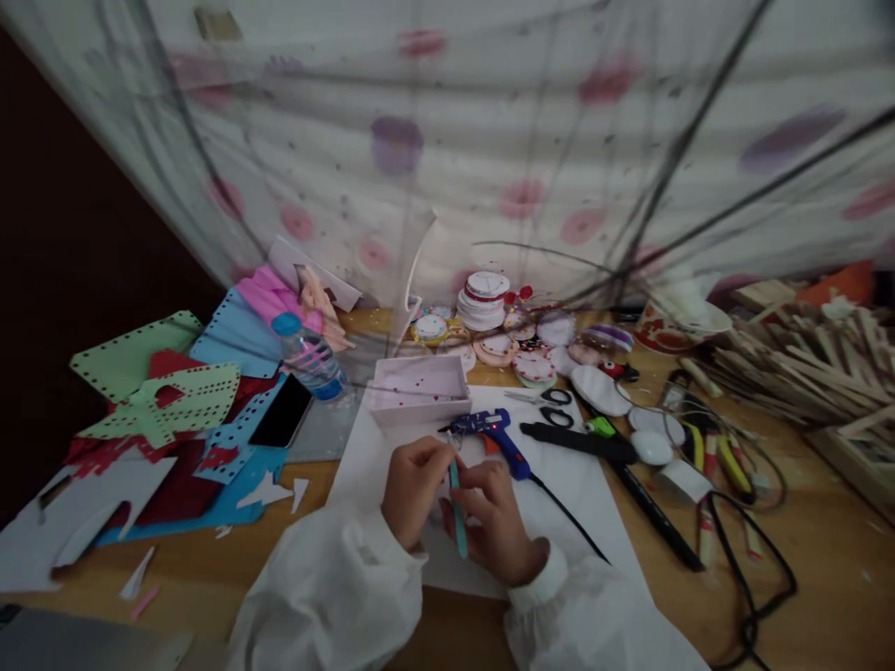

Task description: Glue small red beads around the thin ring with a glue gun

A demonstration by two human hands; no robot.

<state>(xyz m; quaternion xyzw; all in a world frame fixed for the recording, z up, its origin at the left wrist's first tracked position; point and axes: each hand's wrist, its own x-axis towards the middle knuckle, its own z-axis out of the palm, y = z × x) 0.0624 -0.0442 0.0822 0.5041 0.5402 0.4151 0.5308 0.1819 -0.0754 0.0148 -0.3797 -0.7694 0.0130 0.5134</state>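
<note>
Over cluttered wooden table (pixel 210 568) and white paper sheet (pixel 559 485), pinched slim teal stick (pixel 457 517) between curled left hand (pixel 412 489) and right hand (pixel 493 522) fingertips, beside blue glue gun (pixel 493 433).

Both hands work close together over a white paper sheet (pixel 580 485), whose bare right part offers open passage. Ahead, a blue hot-glue gun (pixel 493 431) and a shallow white cardboard box (pixel 419 390) block the way. To the right lie black-handled scissors (pixel 549 405) and tangled black cables (pixel 741 550). Leftward, bare wooden tabletop (pixel 210 568) stays open before heaped coloured foam sheets (pixel 182 410).
</note>
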